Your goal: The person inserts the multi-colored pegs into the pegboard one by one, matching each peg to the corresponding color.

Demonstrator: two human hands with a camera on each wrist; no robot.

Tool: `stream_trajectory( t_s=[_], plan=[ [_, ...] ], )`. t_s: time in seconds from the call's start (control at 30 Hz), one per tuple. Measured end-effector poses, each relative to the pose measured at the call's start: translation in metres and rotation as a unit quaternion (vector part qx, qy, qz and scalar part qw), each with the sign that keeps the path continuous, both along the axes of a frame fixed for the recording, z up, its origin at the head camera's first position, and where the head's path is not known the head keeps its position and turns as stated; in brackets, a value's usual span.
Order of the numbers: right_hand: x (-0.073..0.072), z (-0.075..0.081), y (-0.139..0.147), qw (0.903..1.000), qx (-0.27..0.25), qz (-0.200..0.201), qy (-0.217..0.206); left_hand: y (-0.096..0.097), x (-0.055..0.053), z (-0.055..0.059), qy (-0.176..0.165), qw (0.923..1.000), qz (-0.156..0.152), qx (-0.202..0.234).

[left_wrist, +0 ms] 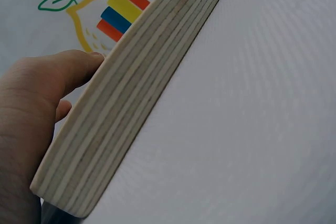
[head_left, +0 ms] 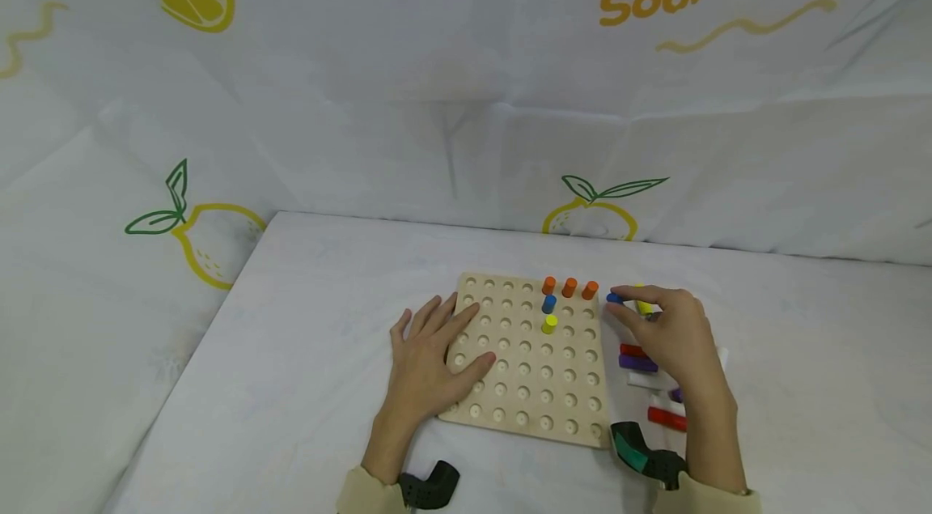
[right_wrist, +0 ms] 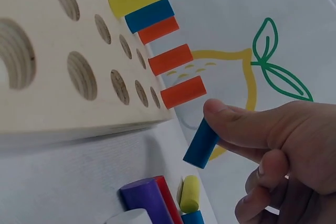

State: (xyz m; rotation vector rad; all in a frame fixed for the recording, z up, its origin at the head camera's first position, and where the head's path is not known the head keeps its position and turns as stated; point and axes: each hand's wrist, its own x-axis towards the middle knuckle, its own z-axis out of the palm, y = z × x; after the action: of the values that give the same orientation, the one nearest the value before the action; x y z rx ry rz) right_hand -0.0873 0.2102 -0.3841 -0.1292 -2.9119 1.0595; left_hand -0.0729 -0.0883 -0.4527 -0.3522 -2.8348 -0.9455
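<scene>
A wooden pegboard (head_left: 512, 379) with rows of round holes lies on the white surface. My left hand (head_left: 429, 368) rests on its left side, fingers spread over the edge and thumb on top. Beyond the board's far right corner, my right hand (head_left: 677, 336) pinches a blue peg (right_wrist: 201, 148) between thumb and forefinger, tilted and apart from the board. Three orange pegs (head_left: 569, 287) stand in the far row at the right. In line below the leftmost orange one stand a second blue peg (head_left: 549, 304) and a yellow peg (head_left: 549, 324).
Loose pegs lie right of the board, among them a yellow one (head_left: 644, 307), a purple one (right_wrist: 144, 198), a white one (head_left: 642, 379) and a red one (head_left: 667, 418). My right hand and forearm partly hide them. A white cloth with lemon prints (head_left: 466, 93) hangs behind.
</scene>
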Motion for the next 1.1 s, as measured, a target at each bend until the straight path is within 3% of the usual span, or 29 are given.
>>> stream_trajectory(
  t_s=[0.57,1.1],
  plan=[
    [-0.003,-0.002,-0.014,0.9929,-0.103,0.053,0.028,0.000,0.000,0.000,-0.011,0.9999,0.002,-0.001],
    [-0.010,-0.011,-0.028,0.9911,-0.115,0.067,0.003,0.001,0.000,0.001,-0.013,0.9999,0.003,-0.005]
  ],
)
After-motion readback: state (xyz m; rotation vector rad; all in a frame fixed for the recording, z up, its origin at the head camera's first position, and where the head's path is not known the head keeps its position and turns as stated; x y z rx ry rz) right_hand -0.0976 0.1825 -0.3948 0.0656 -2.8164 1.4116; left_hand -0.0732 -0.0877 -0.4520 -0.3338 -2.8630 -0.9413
